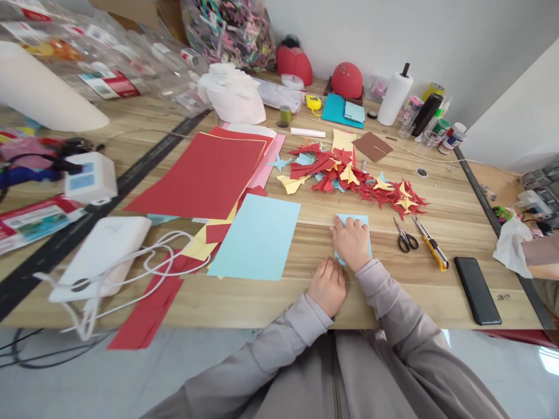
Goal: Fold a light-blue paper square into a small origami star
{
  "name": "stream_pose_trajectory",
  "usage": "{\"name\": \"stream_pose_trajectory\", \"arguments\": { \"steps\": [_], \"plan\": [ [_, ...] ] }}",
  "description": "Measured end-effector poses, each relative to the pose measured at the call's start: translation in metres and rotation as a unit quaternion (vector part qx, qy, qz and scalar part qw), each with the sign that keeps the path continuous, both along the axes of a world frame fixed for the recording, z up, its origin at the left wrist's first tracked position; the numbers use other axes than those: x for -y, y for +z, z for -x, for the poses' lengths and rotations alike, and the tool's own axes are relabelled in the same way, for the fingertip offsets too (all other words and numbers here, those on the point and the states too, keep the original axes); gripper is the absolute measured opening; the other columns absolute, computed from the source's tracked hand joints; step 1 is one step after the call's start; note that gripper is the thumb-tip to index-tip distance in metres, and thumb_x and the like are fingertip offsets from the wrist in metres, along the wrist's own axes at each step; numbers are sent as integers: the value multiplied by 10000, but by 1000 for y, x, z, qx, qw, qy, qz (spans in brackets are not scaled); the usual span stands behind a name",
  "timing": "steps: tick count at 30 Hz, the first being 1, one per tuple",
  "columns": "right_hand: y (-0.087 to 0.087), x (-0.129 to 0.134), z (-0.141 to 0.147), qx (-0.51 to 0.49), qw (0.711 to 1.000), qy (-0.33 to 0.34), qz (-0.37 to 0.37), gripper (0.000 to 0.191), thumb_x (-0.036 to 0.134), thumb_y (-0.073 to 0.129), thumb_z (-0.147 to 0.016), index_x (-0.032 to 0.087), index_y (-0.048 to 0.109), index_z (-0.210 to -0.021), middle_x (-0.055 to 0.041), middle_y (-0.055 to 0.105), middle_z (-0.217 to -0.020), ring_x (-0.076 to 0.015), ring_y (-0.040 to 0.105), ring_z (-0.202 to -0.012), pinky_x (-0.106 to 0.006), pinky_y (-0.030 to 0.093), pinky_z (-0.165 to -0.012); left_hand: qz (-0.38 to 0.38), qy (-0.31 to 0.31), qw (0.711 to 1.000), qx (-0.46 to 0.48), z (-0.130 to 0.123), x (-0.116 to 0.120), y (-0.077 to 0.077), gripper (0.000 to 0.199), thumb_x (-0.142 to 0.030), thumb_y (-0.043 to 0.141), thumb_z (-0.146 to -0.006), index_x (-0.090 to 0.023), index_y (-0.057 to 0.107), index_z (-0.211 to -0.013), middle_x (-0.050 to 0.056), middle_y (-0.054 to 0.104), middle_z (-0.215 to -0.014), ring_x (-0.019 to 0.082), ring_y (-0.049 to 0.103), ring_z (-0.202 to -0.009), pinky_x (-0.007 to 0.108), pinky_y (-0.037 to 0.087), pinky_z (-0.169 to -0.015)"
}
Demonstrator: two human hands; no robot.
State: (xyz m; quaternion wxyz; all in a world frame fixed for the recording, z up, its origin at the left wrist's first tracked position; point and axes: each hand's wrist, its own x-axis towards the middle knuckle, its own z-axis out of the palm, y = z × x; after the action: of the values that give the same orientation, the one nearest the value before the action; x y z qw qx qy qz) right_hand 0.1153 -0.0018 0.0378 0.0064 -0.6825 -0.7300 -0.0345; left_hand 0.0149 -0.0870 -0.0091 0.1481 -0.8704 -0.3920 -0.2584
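Observation:
A small light-blue paper (361, 221) lies on the wooden table under my right hand (352, 240), whose fingers rest on it near its upper left part. Close to the paper's lower left corner, my left hand (327, 286) sits on the table with its fingers curled; anything beneath them is hidden. To the left lies a larger light-blue sheet (257, 237), flat. Behind my hands is a heap of cut red, yellow and blue paper stars (349, 174). Black-handled scissors (407, 240) and a yellow cutter knife (434, 247) lie to the right.
A black phone (477, 291) lies at the front right. Large red sheets (205, 174), red strips (146, 314) and a white device (105, 250) with a looped cable are on the left. Another person's arm (541, 250) shows at the right edge. Bottles stand behind.

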Motion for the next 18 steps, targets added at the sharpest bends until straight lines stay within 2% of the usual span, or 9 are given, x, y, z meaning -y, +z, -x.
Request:
{"name": "stream_pose_trajectory", "arguments": {
  "steps": [8, 16, 18],
  "plan": [
    [-6, -11, -5, 13, 1000, 14, -4, 432, 380, 333, -967, 211, 458, -1345, -151, 621, -993, -275, 572, -895, -417, 365, -774, 7, -15, 1000, -10, 1, 6, -1, 277, -53, 418, -861, -7, 684, -923, 247, 691, -992, 280, 655, -934, 462, 522, -856],
    [11, 19, -4, -6, 1000, 20, 11, 461, 421, 361, -957, 242, 426, -1377, -145, 568, -1041, -267, 507, -946, -392, 370, -785, 13, -2, 1000, -14, -3, 5, -9, 295, -71, 411, -867, -12, 666, -1002, 245, 687, -1003, 290, 642, -979, 494, 512, -867],
    [15, 23, -3, -9, 999, 26, 23, 423, 427, 361, -955, 240, 506, -1305, -144, 564, -1043, -269, 504, -954, -392, 375, -781, 6, 4, 1000, -19, -3, 6, -11, 285, -86, 423, -867, -21, 669, -995, 240, 689, -1000, 289, 644, -972, 494, 515, -861]
  ]
}}
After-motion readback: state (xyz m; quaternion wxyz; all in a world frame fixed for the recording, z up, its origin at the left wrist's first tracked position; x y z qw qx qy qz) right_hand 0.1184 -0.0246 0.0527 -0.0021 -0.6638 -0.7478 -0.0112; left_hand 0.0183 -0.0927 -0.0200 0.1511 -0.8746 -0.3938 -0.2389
